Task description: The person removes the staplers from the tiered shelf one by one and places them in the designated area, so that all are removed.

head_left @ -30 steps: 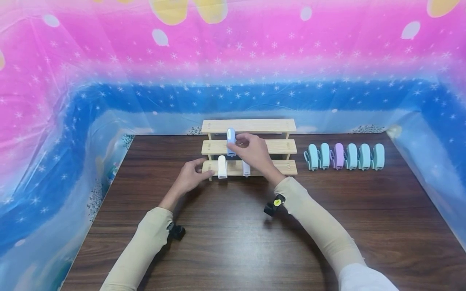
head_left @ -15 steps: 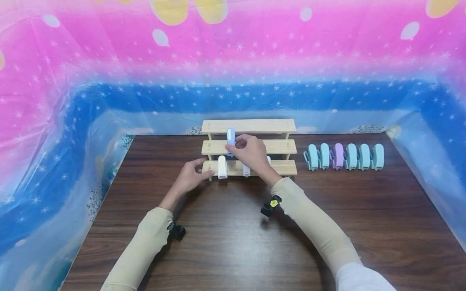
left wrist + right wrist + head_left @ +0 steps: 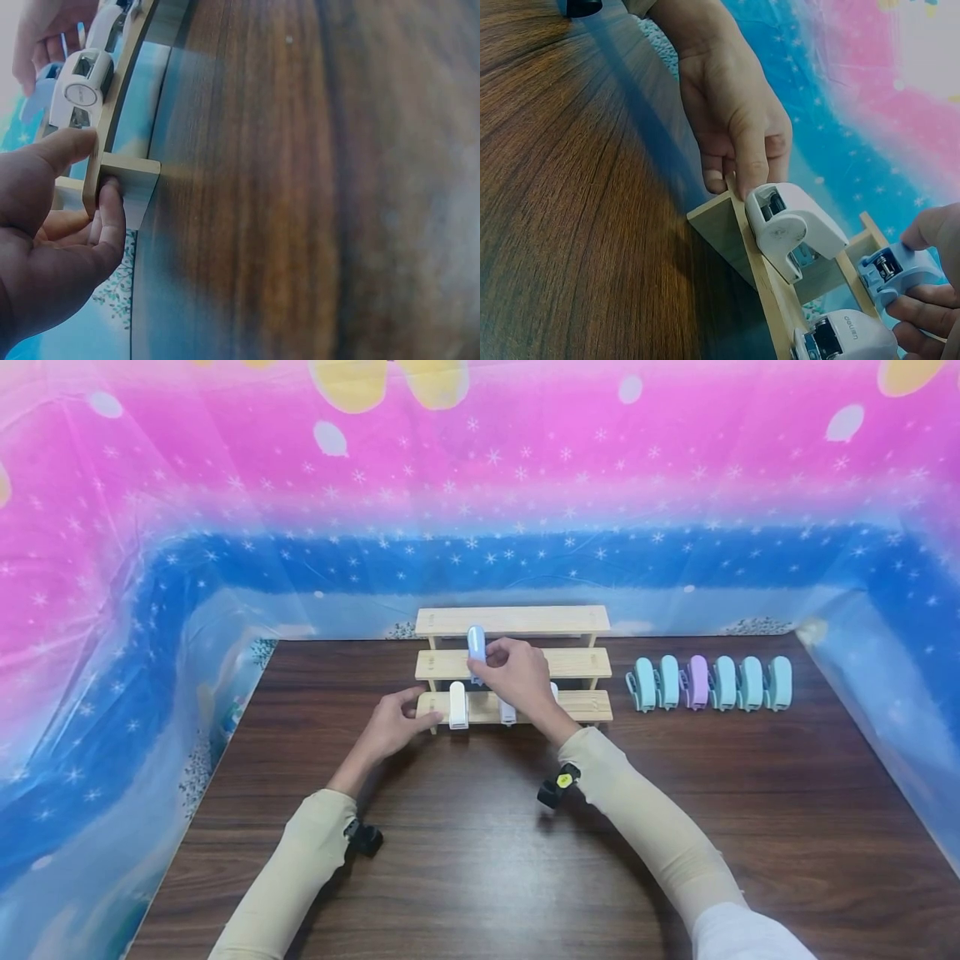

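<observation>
Clock read from the head view, 12 away from the person. A printed backdrop (image 3: 480, 485) runs behind the wood-grain table (image 3: 480, 843); a three-tier wooden rack (image 3: 517, 619) stands near the table's far edge. Left hand (image 3: 393, 720), at the rack's 8 o'clock, grips the left end of the lowest tier, thumb above. Right hand (image 3: 519, 677) comes in from 4 o'clock and pinches the blue stapler (image 3: 476, 643) between thumb and fingers. Stapler is at the middle tier, 9 o'clock of that tier's centre; it appears to touch the board (whether its full weight rests there, cannot tell). Its long axis runs 12 to 6, across the tier; the end with exposed metal faces 6, matching the left white stapler (image 3: 458, 703) at its 7 o'clock. A pale stapler (image 3: 507, 712) lies at its 5 o'clock, partly behind the right hand. At the rack's 3 o'clock, five teal staplers (image 3: 723, 681) and one purple stapler (image 3: 698, 681) form a row. Judgement: step in hand is setting the blue stapler on the middle tier; next move calls for squaring it, then releasing without a nudge while the rack is steadied.
</observation>
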Available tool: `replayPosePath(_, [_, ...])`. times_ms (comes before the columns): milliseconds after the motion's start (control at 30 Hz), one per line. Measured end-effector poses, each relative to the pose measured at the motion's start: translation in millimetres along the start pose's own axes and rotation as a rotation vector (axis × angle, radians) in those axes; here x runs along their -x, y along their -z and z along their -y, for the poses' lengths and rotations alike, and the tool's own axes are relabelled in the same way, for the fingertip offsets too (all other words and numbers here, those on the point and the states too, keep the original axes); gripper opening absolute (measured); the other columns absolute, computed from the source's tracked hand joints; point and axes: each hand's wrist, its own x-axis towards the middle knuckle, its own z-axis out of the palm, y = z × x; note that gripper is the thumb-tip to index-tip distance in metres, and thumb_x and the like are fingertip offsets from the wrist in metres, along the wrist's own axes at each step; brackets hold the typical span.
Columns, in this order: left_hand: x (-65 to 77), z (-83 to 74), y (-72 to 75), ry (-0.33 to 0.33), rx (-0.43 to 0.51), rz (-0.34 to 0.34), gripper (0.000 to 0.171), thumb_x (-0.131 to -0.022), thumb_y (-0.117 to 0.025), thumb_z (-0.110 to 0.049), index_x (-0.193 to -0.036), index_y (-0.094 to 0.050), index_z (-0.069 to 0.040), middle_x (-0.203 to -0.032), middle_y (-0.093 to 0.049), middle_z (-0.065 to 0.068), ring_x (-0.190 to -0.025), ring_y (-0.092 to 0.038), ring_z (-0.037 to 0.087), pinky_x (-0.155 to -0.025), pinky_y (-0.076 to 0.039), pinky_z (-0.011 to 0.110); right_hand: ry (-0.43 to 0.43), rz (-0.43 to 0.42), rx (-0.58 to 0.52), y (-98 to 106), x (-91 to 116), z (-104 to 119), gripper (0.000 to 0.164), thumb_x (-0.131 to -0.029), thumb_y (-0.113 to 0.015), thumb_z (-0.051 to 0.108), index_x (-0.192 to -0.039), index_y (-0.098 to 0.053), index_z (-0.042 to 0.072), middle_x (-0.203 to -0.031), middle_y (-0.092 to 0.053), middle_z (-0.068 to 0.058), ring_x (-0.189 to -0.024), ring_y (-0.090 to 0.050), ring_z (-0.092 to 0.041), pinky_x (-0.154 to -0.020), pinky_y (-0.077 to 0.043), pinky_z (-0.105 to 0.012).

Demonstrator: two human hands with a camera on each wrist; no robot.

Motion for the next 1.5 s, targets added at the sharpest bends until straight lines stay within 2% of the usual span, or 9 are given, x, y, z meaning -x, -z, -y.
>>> replayPosePath(333, [-1.8,-0.7,-1.8,0.006,-0.033,-0.002,0.073,-0.095,-0.075,-0.028,-0.152,-0.043,0.004,-0.122,-0.07,0.022,-0.106,-0.071,0.03,-0.082,-0.058,0.036,-0.01,0.005,-0.018,4,2,-1,0.036,-0.084,-0.078,0.039,-0.103,-0.077,0.008,-0.089,-0.076,-0.003,-0.079,-0.068,-0.017,-0.07,-0.054,-0.034])
replayPosePath(700, [-0.6,1.2,-3.4,0.021,-0.012,0.002,0.073,-0.095,-0.075,-0.026,-0.152,-0.042,0.004,-0.127,-0.067,0.023,-0.108,-0.071,0.031,-0.086,-0.058,0.04,-0.006,0.008,-0.024,13,15,2,0.036,-0.084,-0.079,0.039,-0.103,-0.077,0.009,-0.088,-0.075,0.0,-0.079,-0.067,-0.015,-0.07,-0.053,-0.033])
replayPosePath(1100, [-0.7,1.3,-1.8,0.017,-0.026,-0.005,0.073,-0.095,-0.076,-0.027,-0.152,-0.043,0.004,-0.124,-0.068,0.023,-0.107,-0.071,0.031,-0.084,-0.057,0.038,0.001,0.004,-0.055,40,28,13,0.035,-0.082,-0.08,0.042,-0.099,-0.078,0.012,-0.086,-0.075,0.003,-0.082,-0.07,-0.015,-0.069,-0.055,-0.034])
replayPosePath(1267, [0.4,0.0,-0.8,0.006,-0.038,-0.008,0.072,-0.095,-0.075,-0.027,-0.151,-0.043,0.004,-0.12,-0.07,0.022,-0.108,-0.07,0.031,-0.084,-0.057,0.038,-0.017,-0.015,-0.056,52,32,13,0.034,-0.082,-0.081,0.042,-0.1,-0.077,0.013,-0.087,-0.075,0.002,-0.082,-0.069,-0.015,-0.07,-0.054,-0.035])
replayPosePath(1500, [0.5,-0.5,-1.6,0.009,-0.03,-0.009,0.072,-0.095,-0.076,-0.026,-0.151,-0.043,0.005,-0.123,-0.069,0.024,-0.109,-0.07,0.032,-0.083,-0.057,0.037,-0.018,-0.06,-0.049,69,37,7,0.033,-0.083,-0.081,0.041,-0.101,-0.078,0.013,-0.089,-0.075,0.001,-0.083,-0.068,-0.016,-0.07,-0.053,-0.036])
